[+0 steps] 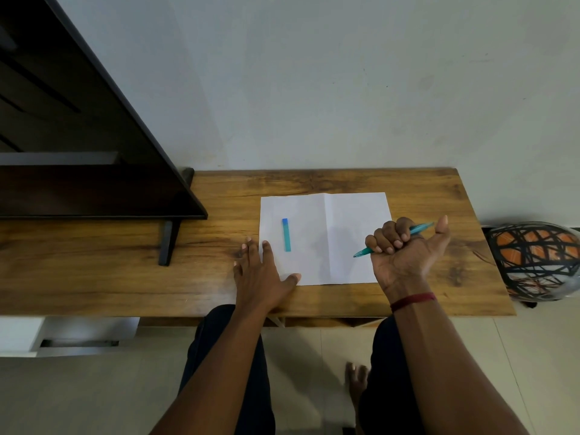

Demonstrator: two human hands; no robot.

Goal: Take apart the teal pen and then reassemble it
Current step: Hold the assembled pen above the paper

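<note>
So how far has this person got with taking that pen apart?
Early on, it seems. The cap is already off and lies on the paper. The right hand grips the teal pen in a fist, tip poking out toward the left hand, which rests flat at the paper's edge. No other pen parts are visible, so further dismantling, if any, and all the reassembly look left to do.

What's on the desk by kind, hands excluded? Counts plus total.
Pen body, held in the right hand: 1
Pen cap, lying on the paper: 1
Paper: 1
Monitor: 1
Total: 4
The left hand rests flat on the paper's edge.
</note>
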